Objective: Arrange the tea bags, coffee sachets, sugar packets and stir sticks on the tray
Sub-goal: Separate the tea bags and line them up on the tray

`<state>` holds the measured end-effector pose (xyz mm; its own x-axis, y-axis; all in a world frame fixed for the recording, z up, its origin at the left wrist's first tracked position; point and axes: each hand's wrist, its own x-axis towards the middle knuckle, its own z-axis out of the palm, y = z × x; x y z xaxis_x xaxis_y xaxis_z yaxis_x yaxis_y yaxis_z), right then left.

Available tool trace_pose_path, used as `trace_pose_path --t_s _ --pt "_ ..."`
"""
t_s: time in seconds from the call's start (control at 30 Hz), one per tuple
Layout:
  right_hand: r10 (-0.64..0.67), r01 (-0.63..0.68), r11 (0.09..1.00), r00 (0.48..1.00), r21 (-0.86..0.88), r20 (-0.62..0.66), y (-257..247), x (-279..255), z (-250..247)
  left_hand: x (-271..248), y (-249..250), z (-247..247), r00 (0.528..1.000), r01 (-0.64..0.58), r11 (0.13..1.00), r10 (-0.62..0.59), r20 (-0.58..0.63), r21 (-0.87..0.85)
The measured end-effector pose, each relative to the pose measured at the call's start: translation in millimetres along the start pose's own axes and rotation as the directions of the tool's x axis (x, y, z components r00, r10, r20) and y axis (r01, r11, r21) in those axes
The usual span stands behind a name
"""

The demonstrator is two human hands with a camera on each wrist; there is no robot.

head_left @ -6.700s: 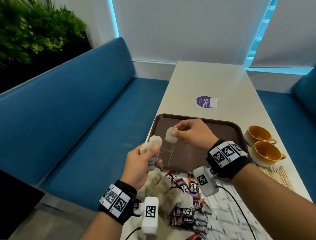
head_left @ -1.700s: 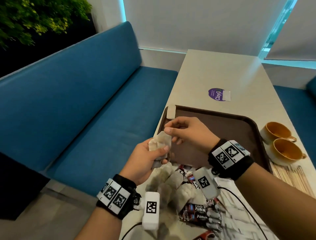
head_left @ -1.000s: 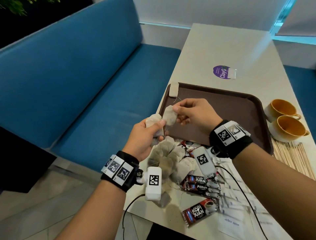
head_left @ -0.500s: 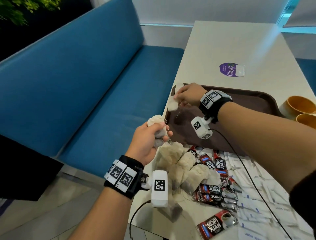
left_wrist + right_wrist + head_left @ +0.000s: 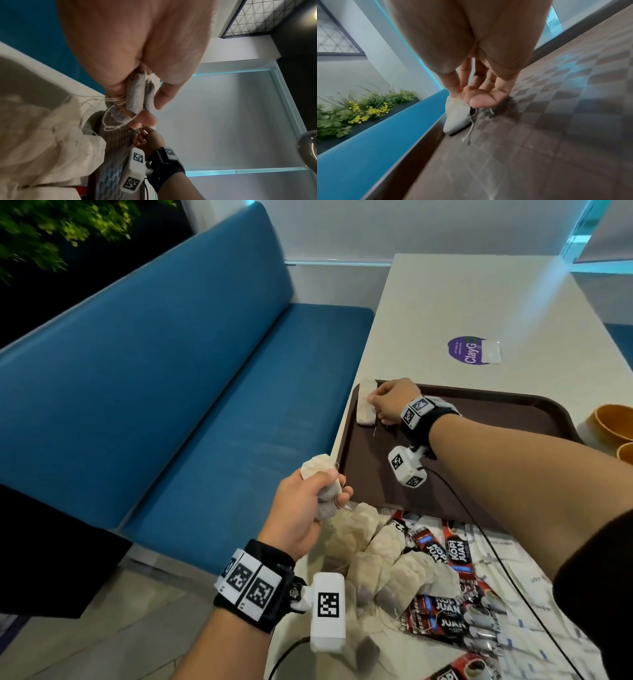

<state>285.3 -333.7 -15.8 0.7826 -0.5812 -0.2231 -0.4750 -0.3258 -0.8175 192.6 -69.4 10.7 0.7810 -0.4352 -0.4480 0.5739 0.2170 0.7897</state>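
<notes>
Pale table (image 5: 479, 302) runs along a blue bench (image 5: 171, 371), plants (image 5: 51, 231) behind it, white blinds at the far end. Brown tray (image 5: 496, 419) sits mid-table. Right hand (image 5: 390, 400) pinches a tea bag (image 5: 364, 409) at the tray's far left corner, bag on the tray floor. Left hand (image 5: 305, 508) is closed round a bunch of tea bags (image 5: 318, 470) off the table edge. Loose tea bags (image 5: 387, 563), coffee sachets (image 5: 452, 553), sugar packets (image 5: 534, 594) lie on the near table

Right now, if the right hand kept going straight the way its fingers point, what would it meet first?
The right hand points at the tray's far-left corner; its fingertips already touch the tea bag there. Past it comes the tray rim, probably, though depth is unclear.
</notes>
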Motion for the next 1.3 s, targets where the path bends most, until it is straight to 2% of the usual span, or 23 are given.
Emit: trace_pose_path --t_s 0.17,0.33,0.43,0.53,0.7,0.97,1.1,1.2,1.3 --pt "0.041 -0.044 0.995 0.999 0.093 0.036 1 -2 0 -1 -4 3 1.0 0.016 1.0 -0.016 -0.007 -0.022" --pt "0.039 -0.037 0.991 0.999 0.125 -0.015 0 -11 -8 -5 3 3 0.999 0.04 0.994 -0.039 0.014 -0.103" --pt "-0.046 0.044 0.992 0.999 0.119 0.011 -4 -35 -17 -10 6 3 0.996 0.028 0.997 -0.023 0.081 -0.065" --pt "-0.171 0.159 0.981 0.98 0.115 0.105 -11 -73 -24 -16 5 8 0.989 0.02 0.999 -0.015 0.146 -0.03" --pt "-0.232 0.159 0.947 0.939 0.278 0.254 -24 -144 -32 -22 2 15 0.974 0.011 0.999 -0.02 0.227 0.041" --pt "-0.342 0.284 0.924 0.913 0.258 0.222 -17 -207 -41 -39 1 21 0.933 -0.033 0.969 -0.057 0.354 0.244" --pt "-0.35 0.299 0.928 0.905 0.224 0.242 -9 -213 -48 -46 1 21 0.938 -0.017 0.963 -0.078 0.337 0.27" --pt "-0.312 0.254 0.924 0.932 0.284 0.182 -4 -212 -51 -46 0 19 0.961 -0.02 0.972 -0.046 0.274 0.233" --pt "-0.268 0.192 0.915 0.947 0.354 0.179 0 -212 -52 -42 1 17 0.98 -0.029 0.987 -0.003 0.197 0.159"
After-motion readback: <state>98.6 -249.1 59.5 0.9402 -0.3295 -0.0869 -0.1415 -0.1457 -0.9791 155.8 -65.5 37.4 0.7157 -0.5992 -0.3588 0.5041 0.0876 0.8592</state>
